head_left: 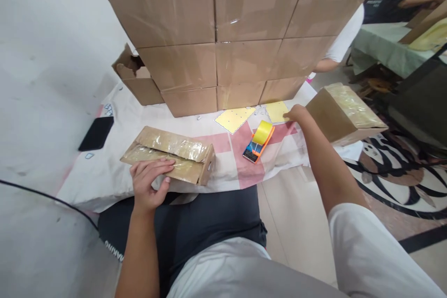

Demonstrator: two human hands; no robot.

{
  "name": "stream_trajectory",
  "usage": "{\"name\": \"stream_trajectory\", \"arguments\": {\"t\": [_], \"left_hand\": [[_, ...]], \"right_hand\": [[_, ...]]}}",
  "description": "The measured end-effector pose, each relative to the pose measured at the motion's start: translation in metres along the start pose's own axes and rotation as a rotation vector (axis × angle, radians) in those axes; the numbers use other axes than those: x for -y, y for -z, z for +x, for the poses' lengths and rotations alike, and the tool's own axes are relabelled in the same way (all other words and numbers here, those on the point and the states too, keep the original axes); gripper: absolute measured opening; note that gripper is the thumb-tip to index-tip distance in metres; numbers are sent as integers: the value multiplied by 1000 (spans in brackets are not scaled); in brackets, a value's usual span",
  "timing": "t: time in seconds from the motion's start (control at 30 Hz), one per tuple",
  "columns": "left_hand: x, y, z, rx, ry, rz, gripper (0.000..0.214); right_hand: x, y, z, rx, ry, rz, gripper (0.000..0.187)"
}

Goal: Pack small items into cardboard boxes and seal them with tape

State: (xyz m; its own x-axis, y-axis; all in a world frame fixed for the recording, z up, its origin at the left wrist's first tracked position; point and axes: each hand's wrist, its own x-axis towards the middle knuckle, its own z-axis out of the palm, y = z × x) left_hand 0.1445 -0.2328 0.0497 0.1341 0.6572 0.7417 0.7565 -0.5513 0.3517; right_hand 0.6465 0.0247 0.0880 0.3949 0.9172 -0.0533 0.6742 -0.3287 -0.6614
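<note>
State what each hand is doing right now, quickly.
Left hand: closed on the taped box at its near edge.
Right hand: touching the yellow sheet; grip cannot be told.

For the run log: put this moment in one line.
left hand: holds flat box | right hand: at edge of yellow sheet | tape dispenser: on cloth, between hands

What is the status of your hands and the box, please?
Left hand holds taped box by its near edge. Right hand at right yellow sheet, grasp unclear. Tape dispenser lies between them, untouched.
</note>
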Motion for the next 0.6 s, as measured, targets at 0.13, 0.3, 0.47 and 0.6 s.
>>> {"name": "stream_trajectory", "arguments": {"t": [0.13,0.3,0.47,0.6], "left_hand": [[6,-4,-2,-34,-16,-14,13],[9,-8,-5,-50,4,-26,15],[8,-2,-18,-100,2,-33,14],[4,14,-34,-184,-1,135,46]], "right_hand": [[-24,13,-65,-76,106,-80,31],[-22,-45,-226,-13,602,190,51],[46,-157,-307,410,1012,261,139],[59,-168,-296,338,1066,393,133]]}}
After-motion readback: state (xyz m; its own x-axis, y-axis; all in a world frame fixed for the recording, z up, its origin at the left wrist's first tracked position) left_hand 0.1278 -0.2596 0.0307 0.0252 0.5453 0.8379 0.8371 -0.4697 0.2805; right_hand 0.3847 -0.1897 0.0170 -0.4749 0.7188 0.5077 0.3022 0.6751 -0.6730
